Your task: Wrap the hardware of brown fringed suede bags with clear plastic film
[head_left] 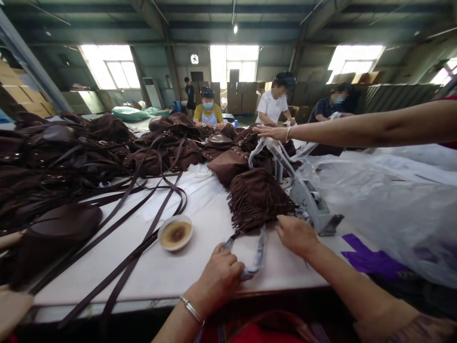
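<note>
A dark brown fringed bag [262,197] lies on the white table in front of me. Its strap [260,250], wrapped in clear plastic, loops toward me from the bag's near edge. My left hand [222,272], with a silver bangle at the wrist, is closed around the near end of this loop. At the bag's near right corner, my right hand [298,237] has its fingers bent and closed on the edge; the fingertips are partly hidden. More plastic-wrapped straps [280,162] rise behind the bag. A grey tape dispenser [314,205] stands just right of it.
A white bowl [175,233] of brownish liquid sits left of centre, beside long brown straps [143,243]. Brown bags [85,143] are heaped behind. Another person's arm [342,127] reaches in from the right, over clear plastic sheets [385,190] and purple material [373,257]. Another person's hand [12,307] shows at left.
</note>
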The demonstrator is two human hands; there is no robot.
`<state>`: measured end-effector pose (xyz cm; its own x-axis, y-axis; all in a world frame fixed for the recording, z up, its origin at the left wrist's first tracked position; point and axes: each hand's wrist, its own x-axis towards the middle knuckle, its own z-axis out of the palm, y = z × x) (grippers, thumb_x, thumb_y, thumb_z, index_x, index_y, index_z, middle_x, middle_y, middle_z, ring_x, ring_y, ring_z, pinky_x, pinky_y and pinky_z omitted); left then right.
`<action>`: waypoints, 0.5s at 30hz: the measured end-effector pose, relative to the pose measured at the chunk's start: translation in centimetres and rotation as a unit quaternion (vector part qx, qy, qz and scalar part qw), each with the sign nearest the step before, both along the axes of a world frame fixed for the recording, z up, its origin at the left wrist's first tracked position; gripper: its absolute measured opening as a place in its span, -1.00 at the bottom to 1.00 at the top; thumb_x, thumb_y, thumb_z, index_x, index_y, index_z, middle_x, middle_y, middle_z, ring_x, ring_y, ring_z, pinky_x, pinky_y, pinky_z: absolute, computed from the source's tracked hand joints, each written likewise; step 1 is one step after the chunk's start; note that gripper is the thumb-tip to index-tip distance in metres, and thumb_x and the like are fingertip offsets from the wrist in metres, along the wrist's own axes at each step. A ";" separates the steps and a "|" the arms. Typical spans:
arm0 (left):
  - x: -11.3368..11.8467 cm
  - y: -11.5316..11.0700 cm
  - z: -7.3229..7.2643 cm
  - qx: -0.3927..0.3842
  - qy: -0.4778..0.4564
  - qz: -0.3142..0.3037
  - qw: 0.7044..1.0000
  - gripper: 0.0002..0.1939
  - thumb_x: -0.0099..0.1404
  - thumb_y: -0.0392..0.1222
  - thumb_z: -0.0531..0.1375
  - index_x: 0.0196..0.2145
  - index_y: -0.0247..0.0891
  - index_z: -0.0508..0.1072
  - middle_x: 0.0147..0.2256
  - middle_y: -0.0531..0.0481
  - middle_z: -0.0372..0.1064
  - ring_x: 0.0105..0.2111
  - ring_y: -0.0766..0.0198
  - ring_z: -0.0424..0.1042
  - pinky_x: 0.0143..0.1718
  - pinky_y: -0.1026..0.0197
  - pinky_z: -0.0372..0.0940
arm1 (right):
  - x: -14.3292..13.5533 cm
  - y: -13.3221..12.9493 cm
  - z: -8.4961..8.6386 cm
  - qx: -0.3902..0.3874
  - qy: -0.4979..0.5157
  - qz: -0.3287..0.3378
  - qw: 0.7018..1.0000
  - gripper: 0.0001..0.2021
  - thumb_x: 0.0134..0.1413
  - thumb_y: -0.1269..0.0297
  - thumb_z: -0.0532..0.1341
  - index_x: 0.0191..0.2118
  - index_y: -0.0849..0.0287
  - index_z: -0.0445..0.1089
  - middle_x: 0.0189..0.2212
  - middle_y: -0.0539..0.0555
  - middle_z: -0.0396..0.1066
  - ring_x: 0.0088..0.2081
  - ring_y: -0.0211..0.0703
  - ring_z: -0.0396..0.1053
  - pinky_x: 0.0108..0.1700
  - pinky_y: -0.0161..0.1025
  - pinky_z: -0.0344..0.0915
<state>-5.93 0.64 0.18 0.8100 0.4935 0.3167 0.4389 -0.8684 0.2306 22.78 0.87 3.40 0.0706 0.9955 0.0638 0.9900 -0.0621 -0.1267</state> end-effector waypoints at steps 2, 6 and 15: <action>0.7 0.0 -0.3 0.001 -0.019 0.000 1.000 -0.94 0.24 -0.30 0.17 -0.40 -0.20 0.38 -0.48 0.04 0.35 -0.39 0.22 0.33 0.08 -0.05 0.13 | -1.8 -2.6 0.0 0.037 0.027 0.146 0.988 -0.60 0.09 0.42 0.10 0.07 0.19 0.39 0.06 0.29 0.41 0.13 0.13 0.29 0.15 0.03 0.18; 1.8 0.4 -1.4 0.024 -0.025 -0.016 0.999 -0.95 0.26 -0.30 0.14 -0.35 -0.20 0.39 -0.49 0.04 0.38 -0.42 0.22 0.36 0.09 -0.07 0.15 | -4.3 -5.3 -0.8 -0.004 0.072 0.290 0.954 -0.42 -0.11 0.49 0.14 0.11 0.02 0.35 0.13 0.12 0.37 0.28 0.12 0.08 0.27 0.14 -0.07; 0.9 2.8 -1.2 -0.002 0.112 -0.049 0.992 -0.92 0.16 -0.32 0.19 -0.48 -0.24 0.37 -0.54 0.04 0.43 -0.54 0.29 0.34 -0.13 0.13 0.24 | -1.3 -14.5 1.9 -0.066 0.171 0.144 0.972 -0.86 -0.13 0.18 0.30 -0.34 -0.07 0.48 -0.50 0.04 0.52 -0.48 -0.04 0.42 -0.40 -0.21 0.24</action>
<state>-5.03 3.48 -1.03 0.9043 0.4095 0.1207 0.3927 -0.9088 0.1410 21.53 -13.62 5.34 -0.2172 0.9751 -0.0445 0.8698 0.1727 -0.4622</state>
